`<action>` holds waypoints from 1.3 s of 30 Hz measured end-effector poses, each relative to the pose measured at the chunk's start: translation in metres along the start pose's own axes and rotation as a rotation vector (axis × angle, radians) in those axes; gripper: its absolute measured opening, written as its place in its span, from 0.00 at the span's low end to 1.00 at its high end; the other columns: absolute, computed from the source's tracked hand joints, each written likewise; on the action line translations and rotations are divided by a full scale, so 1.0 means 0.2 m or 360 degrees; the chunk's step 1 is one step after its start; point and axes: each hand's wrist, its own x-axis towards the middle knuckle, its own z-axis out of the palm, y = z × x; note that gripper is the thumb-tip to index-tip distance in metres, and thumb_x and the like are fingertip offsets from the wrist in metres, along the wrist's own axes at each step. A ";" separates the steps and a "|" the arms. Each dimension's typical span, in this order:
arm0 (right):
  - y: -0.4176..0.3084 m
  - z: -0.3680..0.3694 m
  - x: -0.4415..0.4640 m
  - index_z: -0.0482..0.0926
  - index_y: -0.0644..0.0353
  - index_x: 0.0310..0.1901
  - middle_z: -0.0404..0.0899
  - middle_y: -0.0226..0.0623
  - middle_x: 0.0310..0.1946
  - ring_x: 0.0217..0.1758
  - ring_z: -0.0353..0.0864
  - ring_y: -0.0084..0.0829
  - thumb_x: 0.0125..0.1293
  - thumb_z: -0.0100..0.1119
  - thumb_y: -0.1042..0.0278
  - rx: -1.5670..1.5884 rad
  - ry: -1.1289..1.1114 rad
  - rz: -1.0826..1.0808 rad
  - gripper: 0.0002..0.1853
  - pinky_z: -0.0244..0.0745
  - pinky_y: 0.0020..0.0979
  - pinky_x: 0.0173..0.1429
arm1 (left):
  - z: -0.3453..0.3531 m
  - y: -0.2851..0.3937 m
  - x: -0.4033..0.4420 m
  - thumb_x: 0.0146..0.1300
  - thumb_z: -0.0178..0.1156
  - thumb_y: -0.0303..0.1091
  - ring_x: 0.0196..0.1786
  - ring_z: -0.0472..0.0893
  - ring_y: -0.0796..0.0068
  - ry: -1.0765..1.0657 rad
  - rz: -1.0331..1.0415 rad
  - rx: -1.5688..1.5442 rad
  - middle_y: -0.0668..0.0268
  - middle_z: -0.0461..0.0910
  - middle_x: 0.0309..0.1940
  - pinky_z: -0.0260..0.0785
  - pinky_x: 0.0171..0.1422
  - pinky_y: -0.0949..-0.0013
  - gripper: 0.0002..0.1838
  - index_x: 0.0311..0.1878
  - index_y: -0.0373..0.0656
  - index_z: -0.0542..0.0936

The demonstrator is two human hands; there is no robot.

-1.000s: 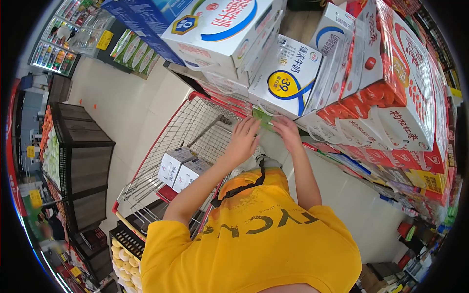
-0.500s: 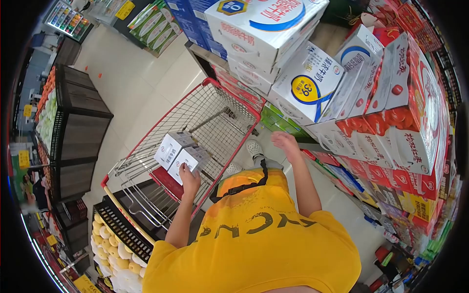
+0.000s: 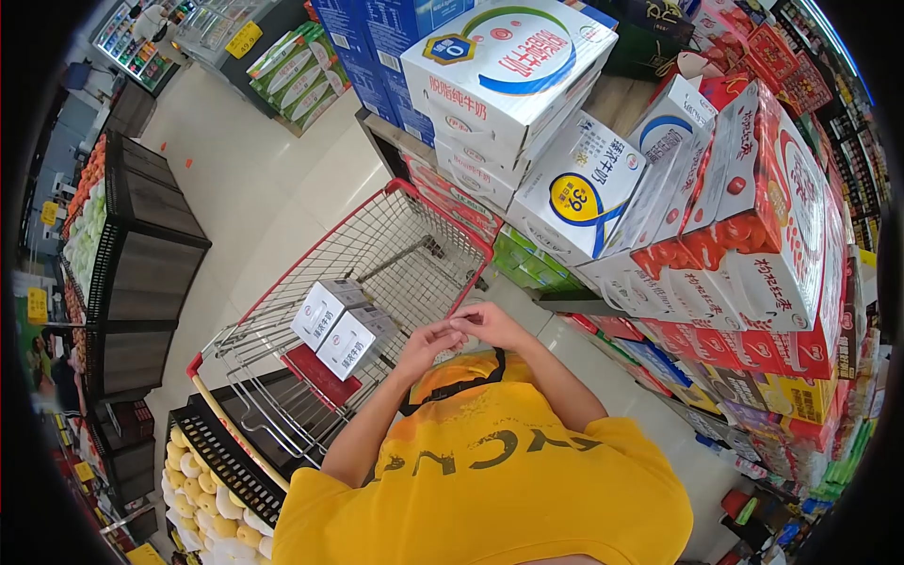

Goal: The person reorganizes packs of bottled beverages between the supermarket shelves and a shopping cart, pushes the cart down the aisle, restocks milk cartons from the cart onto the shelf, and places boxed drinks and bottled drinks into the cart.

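Glossy white cardboard milk boxes (image 3: pixel 344 326)

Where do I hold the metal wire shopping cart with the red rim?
Hold the metal wire shopping cart by its long yellow handle bar, I'd say. Come from above, at the bar's end of the cart, one hand near each end. The bar is straight and slim, so fingers should wrap around. Watch your knuckles: the black plastic crate looks close.

Yellow T-shirt (image 3: pixel 490 513), short sleeves (image 3: pixel 325 499), dark front lettering (image 3: pixel 494 450); thin black strap (image 3: pixel 452 388) at waist.
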 end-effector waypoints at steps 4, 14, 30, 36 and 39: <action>-0.03 0.00 -0.06 0.81 0.68 0.42 0.82 0.30 0.32 0.34 0.77 0.19 0.67 0.61 0.68 -0.0098 0.0215 -0.0002 0.11 0.72 0.23 0.40 | 0.01 0.01 0.00 0.67 0.57 0.34 0.41 0.77 0.79 0.0001 -0.0027 0.0020 0.67 0.80 0.40 0.68 0.49 0.74 0.16 0.54 0.34 0.77; -0.08 -0.01 -0.12 0.82 0.66 0.33 0.78 0.39 0.20 0.23 0.74 0.26 0.61 0.66 0.63 -0.0936 0.0486 -0.0104 0.12 0.69 0.31 0.30 | 0.01 0.04 0.04 0.65 0.60 0.33 0.42 0.78 0.80 -0.0108 -0.0145 0.0270 0.67 0.80 0.42 0.70 0.48 0.73 0.21 0.59 0.37 0.76; -0.53 0.03 -0.21 0.84 0.65 0.37 0.80 0.39 0.29 0.33 0.80 0.31 0.57 0.67 0.72 -0.0764 0.0665 -0.0513 0.08 0.73 0.28 0.39 | 0.14 0.41 -0.04 0.61 0.62 0.30 0.44 0.76 0.78 -0.0118 0.0360 0.0703 0.67 0.79 0.41 0.69 0.50 0.73 0.25 0.63 0.42 0.74; -0.75 0.11 -0.29 0.85 0.63 0.39 0.81 0.36 0.32 0.35 0.80 0.29 0.56 0.68 0.76 -0.0822 0.0708 -0.0746 0.08 0.74 0.26 0.40 | 0.20 0.54 -0.10 0.55 0.64 0.28 0.42 0.79 0.69 -0.0100 0.0763 0.1100 0.61 0.80 0.40 0.71 0.49 0.69 0.27 0.62 0.42 0.75; -0.74 0.12 -0.29 0.85 0.63 0.39 0.81 0.36 0.32 0.35 0.80 0.29 0.56 0.67 0.76 -0.0830 0.0689 -0.0781 0.08 0.74 0.26 0.40 | 0.19 0.54 -0.11 0.55 0.65 0.27 0.43 0.79 0.68 -0.0094 0.0816 0.1113 0.60 0.80 0.40 0.72 0.50 0.67 0.27 0.61 0.41 0.75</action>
